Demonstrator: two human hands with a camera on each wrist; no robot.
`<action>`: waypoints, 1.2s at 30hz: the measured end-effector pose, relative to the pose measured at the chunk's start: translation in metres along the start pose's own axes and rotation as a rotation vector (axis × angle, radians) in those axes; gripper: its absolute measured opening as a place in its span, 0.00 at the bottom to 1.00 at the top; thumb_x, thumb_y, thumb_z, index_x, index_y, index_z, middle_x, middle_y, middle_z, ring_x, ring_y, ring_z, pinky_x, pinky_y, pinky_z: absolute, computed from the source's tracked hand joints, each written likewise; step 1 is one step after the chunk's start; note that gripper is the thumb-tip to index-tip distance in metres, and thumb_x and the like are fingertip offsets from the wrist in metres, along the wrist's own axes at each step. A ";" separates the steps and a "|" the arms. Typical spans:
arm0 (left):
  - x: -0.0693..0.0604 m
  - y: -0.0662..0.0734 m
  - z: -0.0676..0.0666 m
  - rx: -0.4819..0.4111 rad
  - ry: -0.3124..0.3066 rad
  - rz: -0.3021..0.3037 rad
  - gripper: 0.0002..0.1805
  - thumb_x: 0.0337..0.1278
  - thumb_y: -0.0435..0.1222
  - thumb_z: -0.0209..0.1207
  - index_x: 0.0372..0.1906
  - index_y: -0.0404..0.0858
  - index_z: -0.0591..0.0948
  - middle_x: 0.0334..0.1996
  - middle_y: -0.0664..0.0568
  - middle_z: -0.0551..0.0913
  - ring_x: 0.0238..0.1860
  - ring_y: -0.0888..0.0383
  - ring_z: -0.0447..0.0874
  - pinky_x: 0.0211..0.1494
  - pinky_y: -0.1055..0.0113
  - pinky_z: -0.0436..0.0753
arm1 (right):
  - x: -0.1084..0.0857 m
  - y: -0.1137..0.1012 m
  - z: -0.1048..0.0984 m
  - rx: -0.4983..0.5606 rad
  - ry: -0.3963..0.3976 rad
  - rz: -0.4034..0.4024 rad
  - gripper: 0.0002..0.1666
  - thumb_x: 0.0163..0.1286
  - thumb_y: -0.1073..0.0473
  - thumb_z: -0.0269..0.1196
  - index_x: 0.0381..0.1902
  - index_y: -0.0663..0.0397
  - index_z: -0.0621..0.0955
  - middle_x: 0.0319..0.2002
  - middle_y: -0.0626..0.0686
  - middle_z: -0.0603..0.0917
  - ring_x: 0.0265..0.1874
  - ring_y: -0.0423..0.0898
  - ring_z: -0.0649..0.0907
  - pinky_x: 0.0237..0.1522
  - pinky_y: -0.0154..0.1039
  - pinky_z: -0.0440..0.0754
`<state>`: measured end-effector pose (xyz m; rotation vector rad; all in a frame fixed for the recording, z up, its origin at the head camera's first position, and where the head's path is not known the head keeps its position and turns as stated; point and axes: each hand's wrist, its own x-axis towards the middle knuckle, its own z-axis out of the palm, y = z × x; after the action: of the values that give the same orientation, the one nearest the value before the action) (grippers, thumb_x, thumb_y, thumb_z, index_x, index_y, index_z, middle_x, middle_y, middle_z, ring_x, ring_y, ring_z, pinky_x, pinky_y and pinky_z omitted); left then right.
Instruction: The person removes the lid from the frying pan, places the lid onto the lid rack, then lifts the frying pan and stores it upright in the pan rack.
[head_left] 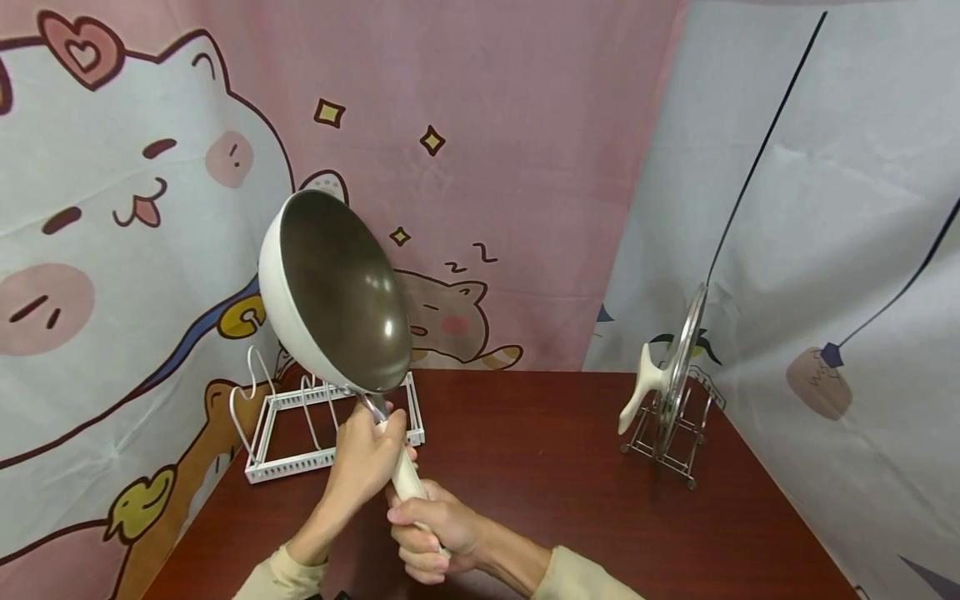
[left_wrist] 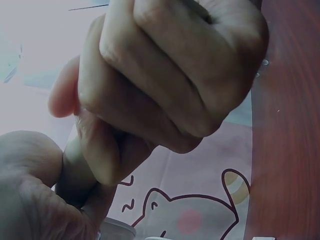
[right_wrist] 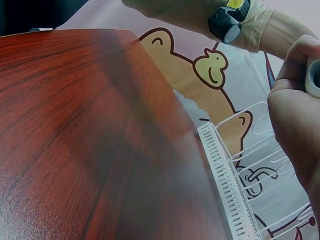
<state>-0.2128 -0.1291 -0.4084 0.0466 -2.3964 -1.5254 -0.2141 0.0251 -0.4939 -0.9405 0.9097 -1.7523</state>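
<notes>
A white wok (head_left: 337, 292) with a dark grey-brown inside is held up above the table, tilted so that its bowl faces right. My left hand (head_left: 367, 454) grips the cream handle (head_left: 407, 479) close to the pan's metal neck. Lower down, my right hand (head_left: 442, 533) wraps its fingers round the end of that same handle. In the left wrist view the right hand (left_wrist: 170, 70) appears large, with its fingers curled. The right wrist view shows the handle's hollow end (right_wrist: 314, 79) poking out of the right hand (right_wrist: 295, 115).
Behind the wok, at the back left, stands a white wire rack (head_left: 292, 467). At the right a metal rack (head_left: 678, 454) bears a glass lid (head_left: 684, 358) with a cream handle. The red-brown table (head_left: 517, 467) meets patterned cloth walls (head_left: 517, 167).
</notes>
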 end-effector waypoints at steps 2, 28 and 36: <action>0.001 0.000 -0.002 0.009 -0.002 -0.005 0.17 0.79 0.37 0.60 0.62 0.31 0.81 0.22 0.51 0.91 0.20 0.63 0.90 0.33 0.70 0.85 | 0.001 0.000 0.001 0.004 -0.002 0.004 0.15 0.84 0.61 0.42 0.33 0.42 0.64 0.10 0.34 0.65 0.04 0.32 0.65 0.06 0.38 0.60; 0.007 -0.005 -0.008 0.076 0.010 -0.003 0.08 0.77 0.37 0.59 0.51 0.37 0.80 0.19 0.56 0.90 0.22 0.61 0.90 0.31 0.67 0.82 | 0.008 -0.003 -0.004 0.045 -0.013 0.032 0.14 0.83 0.61 0.42 0.35 0.38 0.65 0.11 0.31 0.67 0.05 0.29 0.66 0.08 0.33 0.62; 0.010 -0.007 -0.007 0.082 0.006 -0.004 0.07 0.76 0.37 0.59 0.49 0.37 0.80 0.19 0.58 0.90 0.23 0.61 0.90 0.31 0.67 0.81 | 0.009 -0.003 -0.005 0.077 -0.014 0.040 0.14 0.84 0.60 0.41 0.36 0.36 0.66 0.11 0.30 0.68 0.06 0.28 0.67 0.08 0.30 0.63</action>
<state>-0.2218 -0.1407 -0.4096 0.0737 -2.4548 -1.4261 -0.2224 0.0188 -0.4917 -0.8774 0.8407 -1.7323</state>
